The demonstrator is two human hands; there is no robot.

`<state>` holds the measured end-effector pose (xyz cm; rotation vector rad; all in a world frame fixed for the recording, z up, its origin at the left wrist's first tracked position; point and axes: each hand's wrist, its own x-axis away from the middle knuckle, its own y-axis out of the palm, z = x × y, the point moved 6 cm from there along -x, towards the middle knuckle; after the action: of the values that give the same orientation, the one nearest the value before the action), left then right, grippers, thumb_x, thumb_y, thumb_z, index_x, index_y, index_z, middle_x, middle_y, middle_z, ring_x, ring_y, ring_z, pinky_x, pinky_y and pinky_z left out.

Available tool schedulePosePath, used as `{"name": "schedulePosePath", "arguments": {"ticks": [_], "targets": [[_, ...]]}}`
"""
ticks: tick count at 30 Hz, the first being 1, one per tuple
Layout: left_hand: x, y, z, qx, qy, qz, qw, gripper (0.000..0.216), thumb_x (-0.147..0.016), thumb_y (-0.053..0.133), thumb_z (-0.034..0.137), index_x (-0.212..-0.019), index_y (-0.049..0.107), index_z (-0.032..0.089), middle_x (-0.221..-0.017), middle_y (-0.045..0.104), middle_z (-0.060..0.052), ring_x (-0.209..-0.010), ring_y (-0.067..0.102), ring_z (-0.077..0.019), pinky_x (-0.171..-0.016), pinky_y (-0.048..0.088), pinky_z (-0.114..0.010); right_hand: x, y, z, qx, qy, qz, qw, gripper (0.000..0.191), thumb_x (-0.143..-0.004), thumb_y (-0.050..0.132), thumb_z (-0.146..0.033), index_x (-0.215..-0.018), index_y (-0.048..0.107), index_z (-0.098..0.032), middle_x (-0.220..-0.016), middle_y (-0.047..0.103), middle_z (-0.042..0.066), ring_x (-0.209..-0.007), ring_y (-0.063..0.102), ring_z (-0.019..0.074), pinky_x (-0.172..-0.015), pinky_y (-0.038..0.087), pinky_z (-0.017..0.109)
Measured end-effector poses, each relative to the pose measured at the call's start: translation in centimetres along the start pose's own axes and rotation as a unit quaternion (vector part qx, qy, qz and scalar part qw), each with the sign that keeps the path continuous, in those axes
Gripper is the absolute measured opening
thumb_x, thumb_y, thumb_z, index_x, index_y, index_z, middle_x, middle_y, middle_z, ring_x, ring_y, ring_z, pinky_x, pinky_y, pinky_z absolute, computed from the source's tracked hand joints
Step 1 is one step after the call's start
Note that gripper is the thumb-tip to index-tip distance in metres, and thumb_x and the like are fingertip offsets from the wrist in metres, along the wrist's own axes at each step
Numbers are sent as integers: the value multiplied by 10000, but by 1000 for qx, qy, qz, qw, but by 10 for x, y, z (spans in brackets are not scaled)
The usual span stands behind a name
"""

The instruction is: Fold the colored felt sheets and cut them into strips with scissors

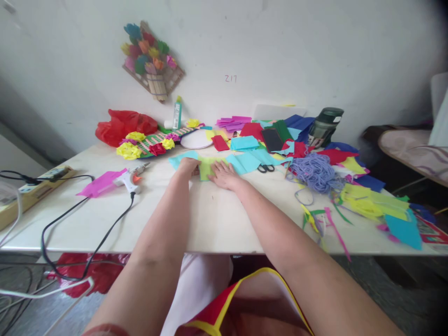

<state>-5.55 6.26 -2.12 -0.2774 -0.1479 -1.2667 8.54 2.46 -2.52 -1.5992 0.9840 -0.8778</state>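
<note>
A yellow-green sheet of crepe paper (206, 171) lies on the table in front of me. My right hand (224, 175) rests flat on its right part with the fingers spread. At the sheet's left edge, my left hand (190, 165) is bent with its fingers curled in against the paper; the fingertips are partly hidden. Light blue crepe paper (178, 159) shows beyond the left hand. More light blue paper (243, 163) lies just right of the right hand, with black-handled scissors (266, 168) beside it.
On the left are a glue gun (130, 181) with its cord, pink paper (101, 183) and a power strip (35, 193). A decorated green strip (159, 141) lies behind. To the right are purple yarn (315, 172), a dark bottle (325, 126) and coloured paper scraps (367, 201).
</note>
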Motion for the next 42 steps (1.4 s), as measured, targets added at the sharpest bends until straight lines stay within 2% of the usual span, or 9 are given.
{"name": "schedulePosePath", "arguments": {"ticks": [6, 11, 16, 21, 26, 30, 35, 42], "targets": [[7, -1, 4, 25, 4, -46, 999, 199, -727, 530, -4, -618, 491, 159, -561, 572, -23, -632, 631, -159, -615, 510, -263, 1, 0, 0, 2, -1, -5, 1000, 661, -909, 180, -518, -1469, 144, -168, -1540, 40, 40, -1407, -21, 229, -1112, -18, 463], [10, -2, 4, 15, -5, -35, 999, 170, -714, 570, 20, -629, 510, 154, -607, 607, -54, -685, 649, -182, -625, 516, -266, 0, 0, 0, 7, 1, -10, 1000, 646, -905, 181, -524, -1469, 149, -209, -1541, 36, 33, -1406, -31, 231, -1108, -25, 466], [2, 1, 1, 19, 18, -42, 999, 158, -675, 662, 68, -625, 533, 145, -602, 596, -35, -634, 634, -172, -621, 518, -274, 0, 0, 0, 5, -5, -9, 1000, 642, -902, 189, -522, -1466, 165, -217, -1541, 38, 38, -1406, -29, 234, -1107, -20, 470], [-5, -1, -2, 7, 23, -6, 1000, 202, -682, 632, 34, -572, 512, 153, -576, 560, -20, -632, 625, -176, -636, 504, -303, 0, 0, 0, 6, -11, -7, 1000, 640, -903, 198, -524, -1463, 184, -213, -1540, 54, 49, -1406, -11, 249, -1106, -8, 477], [-2, -1, -1, 9, 26, -17, 999, 211, -670, 637, 15, -584, 502, 152, -576, 543, -1, -626, 604, -146, -654, 492, -286, 0, 1, 0, 2, -14, -5, 1000, 631, -908, 198, -521, -1463, 183, -220, -1540, 55, 32, -1407, -15, 244, -1107, -17, 479], [4, -1, 1, -1, 23, -19, 1000, 252, -643, 679, 24, -569, 477, 156, -540, 509, 23, -570, 564, -116, -638, 480, -259, -1, -3, 1, -10, -18, 27, 999, 586, -925, 172, -479, -1454, 215, -231, -1535, 101, 3, -1408, 47, 208, -1115, 22, 471], [8, -1, 3, -12, 24, -28, 999, 270, -656, 691, 53, -541, 468, 153, -525, 499, 25, -574, 558, -105, -627, 472, -235, -1, -7, 1, 6, -41, 80, 996, 555, -938, 197, -372, -1443, 251, -148, -1525, 159, 26, -1401, 103, 156, -1130, 56, 373], [9, 0, 3, -1, 20, -59, 998, 261, -655, 700, 73, -542, 481, 159, -538, 531, 10, -686, 621, -149, -653, 484, -239, -2, 0, -1, 10, -54, 29, 998, 572, -923, 195, -425, -1456, 214, -219, -1527, 131, -26, -1406, 77, 183, -1128, 59, 393]]}}
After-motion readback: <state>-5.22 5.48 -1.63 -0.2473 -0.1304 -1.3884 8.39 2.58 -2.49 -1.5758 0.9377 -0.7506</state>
